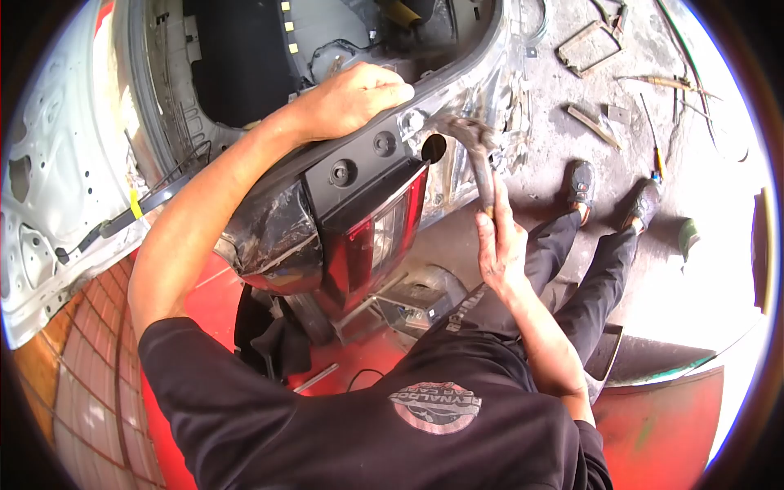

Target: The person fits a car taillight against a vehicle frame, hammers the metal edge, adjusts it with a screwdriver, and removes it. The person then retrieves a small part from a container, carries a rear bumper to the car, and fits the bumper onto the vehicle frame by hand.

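My right hand is closed around the handle of a hammer. The hammer's head is slightly blurred and lies against or just above the bare metal of the car's rear corner, beside a round dark hole; contact cannot be made out. My left hand is closed over the upper edge of the car body, its fingers curled toward the opening and partly hidden. Between my arms sits a red and clear tail light, below a black panel with round recesses.
Scrap metal pieces, a square metal frame and a screwdriver-like tool lie on the concrete floor at right. A silver panel stands at left. Red panels lie low around me, and my legs extend to the right.
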Tool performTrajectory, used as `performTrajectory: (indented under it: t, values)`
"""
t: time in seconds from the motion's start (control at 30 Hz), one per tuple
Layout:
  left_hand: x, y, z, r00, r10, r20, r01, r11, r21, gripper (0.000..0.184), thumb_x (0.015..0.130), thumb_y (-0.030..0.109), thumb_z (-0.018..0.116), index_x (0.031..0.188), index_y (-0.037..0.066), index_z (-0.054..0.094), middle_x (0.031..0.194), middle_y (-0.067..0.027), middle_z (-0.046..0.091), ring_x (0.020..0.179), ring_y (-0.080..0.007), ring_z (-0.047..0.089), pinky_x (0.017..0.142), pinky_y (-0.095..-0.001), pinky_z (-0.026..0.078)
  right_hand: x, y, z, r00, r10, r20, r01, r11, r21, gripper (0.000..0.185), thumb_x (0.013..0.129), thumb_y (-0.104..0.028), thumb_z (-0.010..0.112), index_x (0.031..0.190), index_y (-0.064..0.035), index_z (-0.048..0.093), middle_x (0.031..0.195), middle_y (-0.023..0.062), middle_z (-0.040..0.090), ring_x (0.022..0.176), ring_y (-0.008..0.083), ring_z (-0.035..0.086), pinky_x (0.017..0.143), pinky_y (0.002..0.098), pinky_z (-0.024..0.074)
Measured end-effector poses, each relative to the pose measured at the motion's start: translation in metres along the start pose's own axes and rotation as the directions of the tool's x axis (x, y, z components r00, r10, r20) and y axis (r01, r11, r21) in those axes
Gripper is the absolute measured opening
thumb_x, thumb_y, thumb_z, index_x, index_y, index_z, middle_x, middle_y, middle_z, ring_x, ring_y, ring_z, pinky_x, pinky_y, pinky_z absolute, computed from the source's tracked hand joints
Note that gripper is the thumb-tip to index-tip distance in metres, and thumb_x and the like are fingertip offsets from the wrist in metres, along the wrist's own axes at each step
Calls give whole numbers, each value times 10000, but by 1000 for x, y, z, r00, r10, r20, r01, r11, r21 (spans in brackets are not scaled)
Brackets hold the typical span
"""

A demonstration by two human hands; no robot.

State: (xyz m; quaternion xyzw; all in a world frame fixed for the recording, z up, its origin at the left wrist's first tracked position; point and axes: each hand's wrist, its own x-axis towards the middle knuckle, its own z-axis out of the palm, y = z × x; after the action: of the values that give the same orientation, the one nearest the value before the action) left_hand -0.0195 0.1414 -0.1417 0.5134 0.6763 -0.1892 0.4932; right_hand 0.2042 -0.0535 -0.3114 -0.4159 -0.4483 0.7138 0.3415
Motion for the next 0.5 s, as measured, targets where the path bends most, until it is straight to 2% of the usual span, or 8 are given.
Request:
performTrajectory:
  t: [0.1,0.2,0.27,0.3,0.37,0.43,0.5]
  values:
    - [0,-2,-2,999,47,-3,-47,998,48,365,1060,302,516,961,-30,632,826,24,595,786,-58,519,715,-265,454,-6,1,-1,991,-85,-101,85,996,-7,619,1037,-233,543,1567,-21,304,723,156,571,599,309,590,624,370,500]
    - [0,2,-3,1000,0,14,-1,998,61,371,1059,305,516,974,-36,633,836,18,603,806,-60,521,732,-265,456,-1,3,7,969,-202,-144,200,979,-29,626,1018,-200,572,1566,-40,312,807,203,614,627,361,599,646,386,514]
    - [0,-4,-2,1000,7,16,-8,998,55,372,1059,308,518,974,-35,634,836,17,602,816,-57,519,743,-264,456,9,2,16,997,-33,74,31,999,23,591,1015,-155,577,1554,-62,352,970,265,667,734,413,650,707,386,533]
    - [2,-3,-3,1000,15,19,-16,998,56,372,1058,309,520,974,-35,634,837,17,602,821,-56,518,748,-263,456,11,0,17,996,-79,41,77,995,55,566,1027,-151,560,1552,-65,363,960,266,665,758,404,658,723,376,532]
    - [0,3,-3,1000,29,-7,-28,996,86,366,1060,305,522,979,-34,635,844,21,603,831,-53,517,757,-260,457,12,-2,9,997,-33,74,32,999,20,578,1032,-162,557,1562,-68,347,920,250,656,733,389,646,719,376,531]
    - [1,-4,1,1000,18,11,-19,1000,23,371,1057,304,522,954,-37,626,819,4,597,808,-68,519,741,-284,459,6,-4,-1,997,12,77,-13,1000,21,594,1030,-171,563,1568,-63,334,867,231,649,695,367,637,690,382,527]
    - [2,-4,0,998,55,-23,-55,998,-12,396,1045,318,525,883,-34,606,736,-39,574,744,-93,511,698,-332,461,-1,2,2,989,-116,-88,118,993,25,602,1035,-196,551,1556,-2,319,758,194,609,614,337,612,617,383,506]
